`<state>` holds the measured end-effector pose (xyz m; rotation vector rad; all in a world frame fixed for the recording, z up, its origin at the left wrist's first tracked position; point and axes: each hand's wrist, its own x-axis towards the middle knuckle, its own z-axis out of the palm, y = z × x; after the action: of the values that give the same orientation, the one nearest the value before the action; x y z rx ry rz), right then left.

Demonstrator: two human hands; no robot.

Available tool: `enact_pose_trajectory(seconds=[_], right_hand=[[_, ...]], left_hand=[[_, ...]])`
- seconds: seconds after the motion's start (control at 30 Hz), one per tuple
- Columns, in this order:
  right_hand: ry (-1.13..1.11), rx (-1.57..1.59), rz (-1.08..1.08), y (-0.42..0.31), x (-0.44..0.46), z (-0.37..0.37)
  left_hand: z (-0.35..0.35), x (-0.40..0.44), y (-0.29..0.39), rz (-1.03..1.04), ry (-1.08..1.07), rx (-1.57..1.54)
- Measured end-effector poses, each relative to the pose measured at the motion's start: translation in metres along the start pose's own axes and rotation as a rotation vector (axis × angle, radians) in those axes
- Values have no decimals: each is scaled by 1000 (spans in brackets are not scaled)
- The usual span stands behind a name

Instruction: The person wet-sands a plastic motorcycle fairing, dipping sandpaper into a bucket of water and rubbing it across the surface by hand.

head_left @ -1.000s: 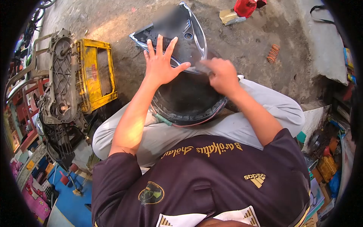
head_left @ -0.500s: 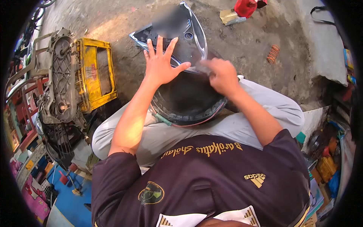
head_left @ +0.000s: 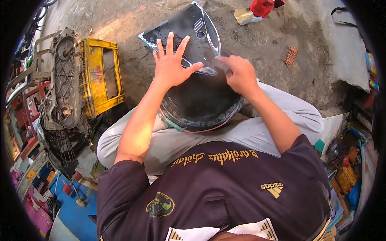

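A dark, wet, roughly triangular panel [head_left: 189,30] with shiny edges lies over the far side of a black bucket [head_left: 201,100] between my legs. My left hand [head_left: 171,68] presses flat on the panel's near left part, fingers spread. Close to the panel's near right corner is my right hand [head_left: 240,76], its fingers curled together. Something greyish and blurred shows at those fingertips; I cannot make out what it is. Along the bucket's near side runs a thin wire handle with a green grip [head_left: 173,124]. The bucket's inside looks dark.
To the left stand a yellow crate [head_left: 102,102] and a grey metal engine casing [head_left: 64,84]. A copper-coloured coil spring [head_left: 290,56] lies on the concrete floor at the right. A red object [head_left: 261,7] sits at the far right, with clutter along both sides.
My right hand has shifted slightly right and toward me along the panel's corner. My left hand stays flat in nearly the same place.
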<state>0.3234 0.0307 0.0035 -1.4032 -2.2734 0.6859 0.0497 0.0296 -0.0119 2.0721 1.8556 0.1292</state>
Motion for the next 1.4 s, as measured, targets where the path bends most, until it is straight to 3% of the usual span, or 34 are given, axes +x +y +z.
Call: enact_pose_trajectory(seconds=[0.1, 0.23, 0.63, 0.8, 0.93, 1.07, 1.17, 1.4], right_hand=[[-69, 76, -106, -17, -10, 6], [59, 8, -73, 2, 3, 1], [54, 43, -109, 1, -3, 4], [-6, -7, -32, 7, -1, -1], [-21, 16, -111, -3, -4, 0], [6, -30, -35, 7, 1, 2], [-37, 33, -107, -3, -7, 5], [37, -16, -100, 5, 3, 5]], left_hand=[[0, 3, 1, 18, 3, 44], [1, 2, 1, -4, -5, 23], [0, 1, 0, 17, 17, 39], [3, 1, -1, 2, 15, 12], [-2, 2, 4, 7, 2, 42], [1, 0, -2, 40, 29, 31], [-4, 0, 1, 32, -3, 41], [-1, 3, -4, 37, 6, 14]])
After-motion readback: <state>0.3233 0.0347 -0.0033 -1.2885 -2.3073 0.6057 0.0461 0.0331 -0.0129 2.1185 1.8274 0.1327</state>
